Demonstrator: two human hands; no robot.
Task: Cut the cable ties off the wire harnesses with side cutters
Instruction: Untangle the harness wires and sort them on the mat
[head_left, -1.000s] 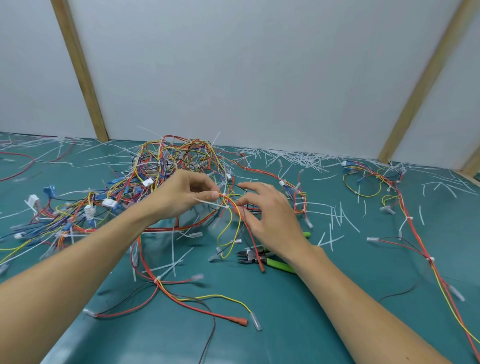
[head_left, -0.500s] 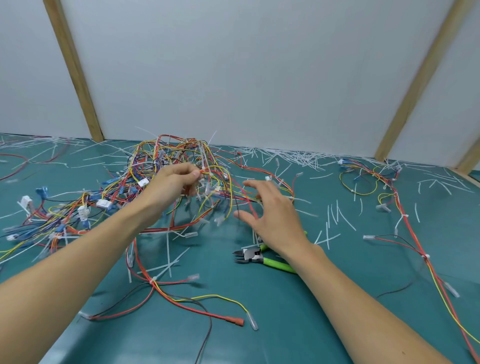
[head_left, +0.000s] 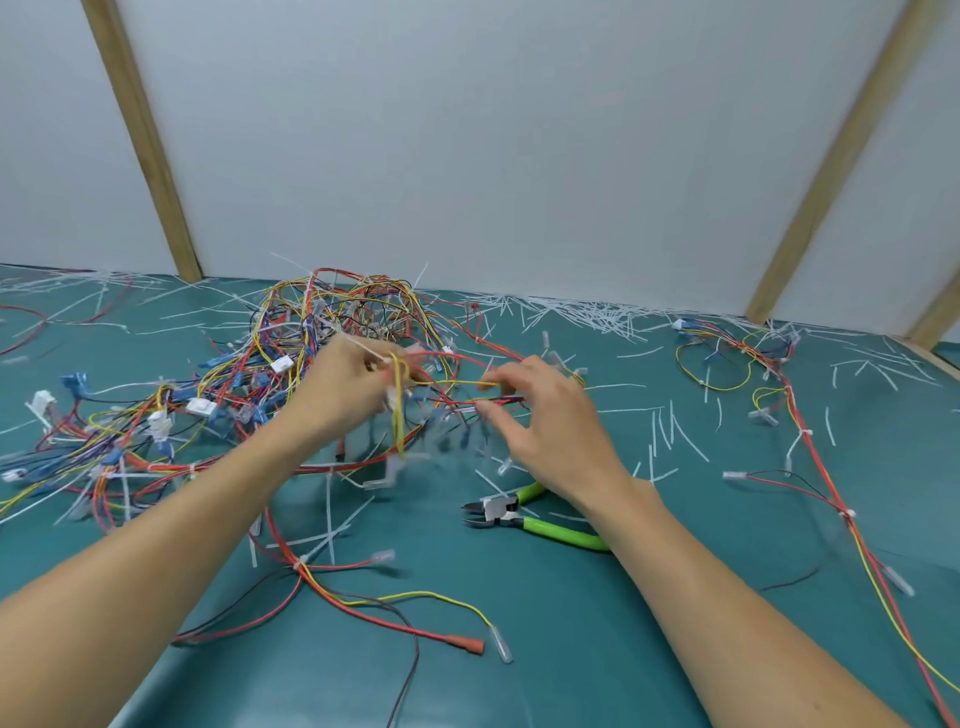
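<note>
A tangled pile of red, yellow and blue wire harnesses (head_left: 270, 374) with white connectors lies on the teal table at centre left. My left hand (head_left: 348, 384) pinches a bunch of yellow and red wires lifted above the table. My right hand (head_left: 545, 415) grips the same wires a little to the right, fingers curled on them. The wires between my hands are blurred. The side cutters (head_left: 524, 519) with green handles lie on the table just under my right wrist, jaws pointing left, held by neither hand.
Cut white cable ties (head_left: 582, 312) litter the table along the white back wall and on the right. Another red and yellow harness (head_left: 810, 441) runs down the right side. Loose wires with a red terminal (head_left: 467, 644) lie near me. Wooden battens lean on the wall.
My left hand has pulled wires up out of the pile and toward the middle. My right hand, open half a second ago, has closed on those wires. The cutters stay put.
</note>
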